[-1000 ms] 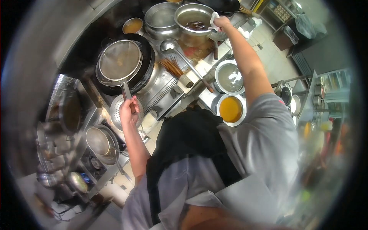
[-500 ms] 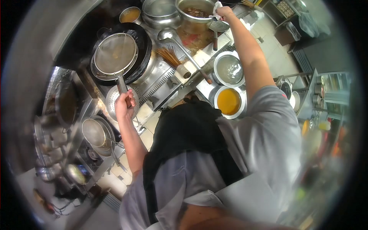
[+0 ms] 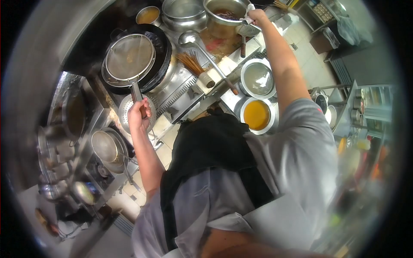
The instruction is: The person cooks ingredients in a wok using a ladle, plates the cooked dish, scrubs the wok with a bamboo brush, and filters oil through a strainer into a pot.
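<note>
My left hand [image 3: 141, 114] is closed around the handle of a round fine-mesh strainer [image 3: 129, 56]. The strainer's mesh lies over a black wok [image 3: 162, 64] on the stove. A perforated metal skimmer [image 3: 125, 112] is just under my left wrist. At the top, my right hand [image 3: 257, 18] is closed on a white cloth [image 3: 248, 13] at the rim of a metal pot [image 3: 209, 21]. Dark liquid shows in the pot, partly cut off by the frame edge. Close below that hand lies a wooden-handled perforated scoop [image 3: 248, 30].
A ladle [image 3: 189, 38] and a bamboo brush [image 3: 192, 64] lie across the stove ledge. A bowl of clear liquid [image 3: 258, 78] and a bowl of orange liquid [image 3: 257, 115] stand at its front. More strainers [image 3: 104, 146] sit at lower left, and a large pot [image 3: 183, 21] stands behind.
My right hand, with the cloth and the pot's rim, has shifted slightly right and toward me. My left hand and the strainer have barely moved.
</note>
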The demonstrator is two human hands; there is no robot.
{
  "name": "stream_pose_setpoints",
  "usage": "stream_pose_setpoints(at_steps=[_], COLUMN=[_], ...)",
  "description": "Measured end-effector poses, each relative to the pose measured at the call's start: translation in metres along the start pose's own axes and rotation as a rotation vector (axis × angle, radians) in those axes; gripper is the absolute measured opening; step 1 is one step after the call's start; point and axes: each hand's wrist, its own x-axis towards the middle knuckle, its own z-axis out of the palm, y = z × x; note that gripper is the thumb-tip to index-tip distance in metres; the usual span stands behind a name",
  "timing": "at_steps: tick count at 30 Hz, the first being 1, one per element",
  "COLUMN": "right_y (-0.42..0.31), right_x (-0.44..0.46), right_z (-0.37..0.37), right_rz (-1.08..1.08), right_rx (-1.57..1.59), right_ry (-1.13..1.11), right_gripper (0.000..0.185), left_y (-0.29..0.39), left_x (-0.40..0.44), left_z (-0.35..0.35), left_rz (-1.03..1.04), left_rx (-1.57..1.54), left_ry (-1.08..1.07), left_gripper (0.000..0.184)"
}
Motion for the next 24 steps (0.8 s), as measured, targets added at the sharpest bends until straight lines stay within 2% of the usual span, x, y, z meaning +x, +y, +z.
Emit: stream_pose_setpoints(at_steps=[2, 4, 6, 8, 10, 12, 14, 19, 24], right_y=[0.012, 0.012, 0.002, -0.002, -0.008, -0.016, 0.005, 0.001, -0.018], right_x=[0.011, 0.003, 0.005, 0.018, 0.018, 0.011, 0.028, 0.004, 0.004], right_z=[-0.008, -0.014, -0.027, -0.030, -0.025, -0.020, -0.007, -0.028, -0.023], right_rz=[-0.012, 0.036, 0.061, -0.001, -0.002, -0.068, -0.069, 0.031, -0.007], right_rx=[-0.064, 0.229, 0.122, 0.045, 0.051, -0.229, -0.192, 0.061, -0.056], right_ry=[-0.050, -0.050, -0.075, -0.059, 0.027, 0.005, 0.094, -0.036, -0.009], right_gripper=[0.014, 0.017, 0.017, 0.018, 0.021, 0.016, 0.013, 0.015, 0.021], left_y=[0.001, 0.002, 0.002, 0.001, 0.000, 0.000, 0.000, 0.002, 0.000], left_x=[0.001, 0.001, 0.000, -0.001, -0.002, 0.002, 0.005, 0.001, 0.001], left_z=[0.000, 0.002, 0.005, 0.008, 0.009, 0.007, 0.008, 0.012, 0.011], left_rz=[0.002, 0.002, 0.013, 0.016, 0.020, 0.013, 0.009, 0.011, 0.016], left_rx=[-0.001, 0.012, 0.010, 0.010, 0.007, 0.013, 0.015, 0.014, 0.008], left_ry=[-0.005, 0.006, 0.004, 0.002, 0.019, 0.015, 0.010, 0.010, 0.000], left_gripper=[0.024, 0.024, 0.024, 0.024, 0.023, 0.023, 0.023, 0.023, 0.024])
